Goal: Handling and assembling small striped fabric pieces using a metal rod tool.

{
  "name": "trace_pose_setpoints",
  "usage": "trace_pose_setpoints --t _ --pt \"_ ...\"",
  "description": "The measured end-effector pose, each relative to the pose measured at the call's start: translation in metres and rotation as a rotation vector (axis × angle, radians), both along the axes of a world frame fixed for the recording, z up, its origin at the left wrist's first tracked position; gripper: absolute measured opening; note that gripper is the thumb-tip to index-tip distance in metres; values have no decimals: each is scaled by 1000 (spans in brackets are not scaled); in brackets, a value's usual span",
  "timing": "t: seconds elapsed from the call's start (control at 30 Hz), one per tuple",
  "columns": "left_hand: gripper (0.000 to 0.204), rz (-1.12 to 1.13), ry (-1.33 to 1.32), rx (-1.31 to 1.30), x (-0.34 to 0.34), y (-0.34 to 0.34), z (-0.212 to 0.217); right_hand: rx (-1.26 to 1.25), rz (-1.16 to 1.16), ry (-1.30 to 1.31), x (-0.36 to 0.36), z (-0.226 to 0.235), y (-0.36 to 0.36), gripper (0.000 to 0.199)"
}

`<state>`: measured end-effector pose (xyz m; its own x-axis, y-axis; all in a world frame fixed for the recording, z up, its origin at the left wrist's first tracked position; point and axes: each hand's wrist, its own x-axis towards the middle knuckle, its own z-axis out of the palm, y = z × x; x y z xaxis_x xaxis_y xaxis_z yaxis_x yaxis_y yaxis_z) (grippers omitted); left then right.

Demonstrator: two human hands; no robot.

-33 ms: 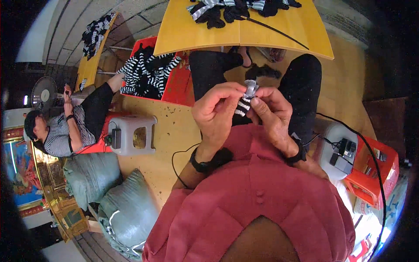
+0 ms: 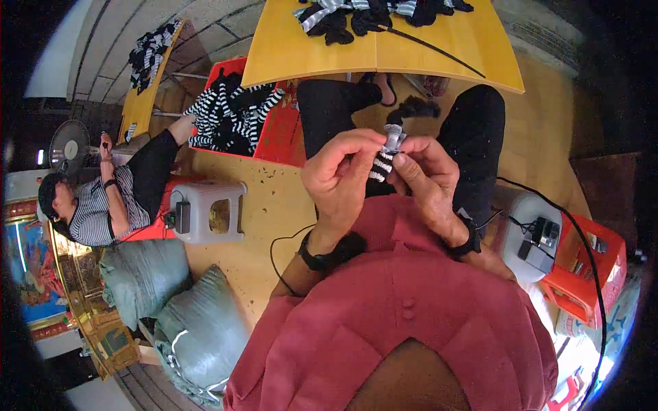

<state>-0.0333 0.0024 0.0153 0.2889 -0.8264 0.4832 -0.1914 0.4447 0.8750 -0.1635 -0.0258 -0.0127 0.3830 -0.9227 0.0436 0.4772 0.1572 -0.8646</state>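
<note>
Striped knit piece (image 2: 382, 166) is in front of my red shirt (image 2: 404, 274). My left hand (image 2: 340, 175) and right hand (image 2: 430, 179) each pinch it near its grey end (image 2: 393, 140).

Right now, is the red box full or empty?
Not empty: black-and-white striped pieces lie heaped across what shows of the red box. How deep they go, I can't tell.
</note>
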Motion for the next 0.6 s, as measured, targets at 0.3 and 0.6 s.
trace_pose_setpoints --t 0.3,0.6 --pt "9 136 -570 -222 3 -2 7 -397 -160 321 -2 -4 -3 13" --pt "24 -195 182 156 5 3 6 -65 -47 100 -3 1 -4 9"
